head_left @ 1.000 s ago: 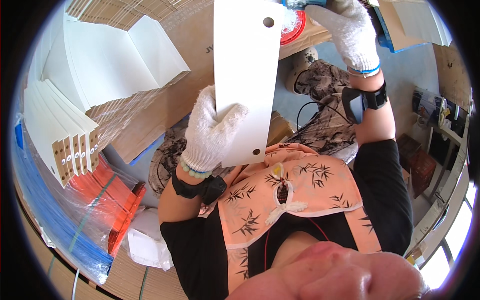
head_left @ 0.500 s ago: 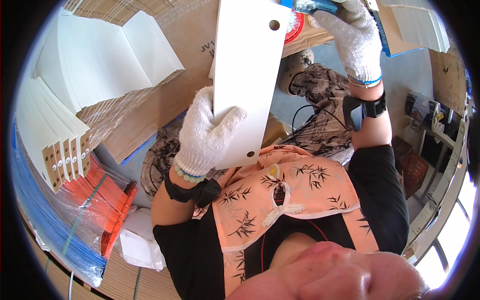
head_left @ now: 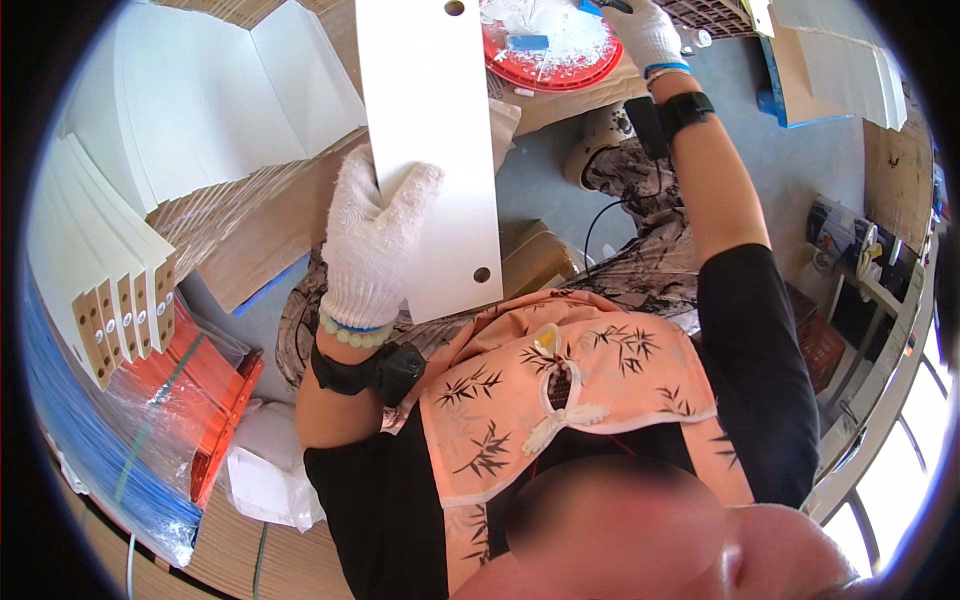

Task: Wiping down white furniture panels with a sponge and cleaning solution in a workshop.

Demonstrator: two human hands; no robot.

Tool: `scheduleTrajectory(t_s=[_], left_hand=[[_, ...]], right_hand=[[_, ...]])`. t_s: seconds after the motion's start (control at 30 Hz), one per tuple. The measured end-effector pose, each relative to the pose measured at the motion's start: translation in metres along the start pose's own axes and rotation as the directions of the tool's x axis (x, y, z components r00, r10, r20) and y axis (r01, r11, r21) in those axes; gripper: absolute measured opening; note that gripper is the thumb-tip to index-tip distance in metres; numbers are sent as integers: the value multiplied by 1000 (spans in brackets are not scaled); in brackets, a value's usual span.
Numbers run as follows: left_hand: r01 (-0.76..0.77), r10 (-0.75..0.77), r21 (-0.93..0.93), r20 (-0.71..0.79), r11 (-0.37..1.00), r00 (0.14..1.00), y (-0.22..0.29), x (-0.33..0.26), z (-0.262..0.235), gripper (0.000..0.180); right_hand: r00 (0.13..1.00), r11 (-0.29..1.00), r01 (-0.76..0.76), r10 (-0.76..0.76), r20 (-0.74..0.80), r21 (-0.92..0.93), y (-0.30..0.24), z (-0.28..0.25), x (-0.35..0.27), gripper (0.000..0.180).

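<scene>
My left hand (head_left: pixel 372 235), in a white knit glove, grips the left edge of a long white panel (head_left: pixel 435 130), thumb on its upper face. A round hole shows near each visible end of the panel, and its far end runs out of view. Beyond it to the right, my gloved right hand (head_left: pixel 645 38) is at the top edge beside a round red tray (head_left: pixel 555 86). Its fingers are closed around a dark object (head_left: pixel 615 5), mostly cut off and too little seen to name. White shavings (head_left: pixel 570 35) and a small blue block (head_left: pixel 527 42) lie in the tray.
White panels (head_left: pixel 200 100) rest on cardboard at the left, with several more stacked (head_left: pixel 110 260) nearer. Below them are plastic-wrapped orange and blue parts (head_left: pixel 170 400). A cardboard box (head_left: pixel 535 255) stands by my legs. At the far right are more pale boards (head_left: pixel 830 60).
My left hand and the panel have shifted left and slightly nearer. My right hand has let go of the blue block, moved farther off and left, and now holds a dark object.
</scene>
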State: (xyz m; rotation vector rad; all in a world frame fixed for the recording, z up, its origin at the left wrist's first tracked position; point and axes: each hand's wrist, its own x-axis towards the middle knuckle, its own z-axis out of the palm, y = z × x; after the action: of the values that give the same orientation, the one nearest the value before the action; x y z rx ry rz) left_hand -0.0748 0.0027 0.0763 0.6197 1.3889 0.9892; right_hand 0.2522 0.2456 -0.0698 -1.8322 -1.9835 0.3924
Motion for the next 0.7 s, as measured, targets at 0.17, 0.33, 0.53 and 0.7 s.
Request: scheduleTrajectory(t_s=[0.17,0.33,0.53,0.7], left_hand=[[43,-41,19,-119,999,992,6,-7,0,36],[43,-33,114,-86,992,996,7,-10,1,38],[106,-100,241,-40,965,994,20,-19,0,41],[112,-105,187,-48,976,993,19,-19,-1,42]], right_hand=[[990,995,101,-102,-99,-19,10,41,-17,16],[987,983,74,-97,-129,-166,28,55,-26,14],[987,983,62,-86,-139,-172,39,48,-22,15],[981,983,30,-63,-186,-179,45,48,-20,15]])
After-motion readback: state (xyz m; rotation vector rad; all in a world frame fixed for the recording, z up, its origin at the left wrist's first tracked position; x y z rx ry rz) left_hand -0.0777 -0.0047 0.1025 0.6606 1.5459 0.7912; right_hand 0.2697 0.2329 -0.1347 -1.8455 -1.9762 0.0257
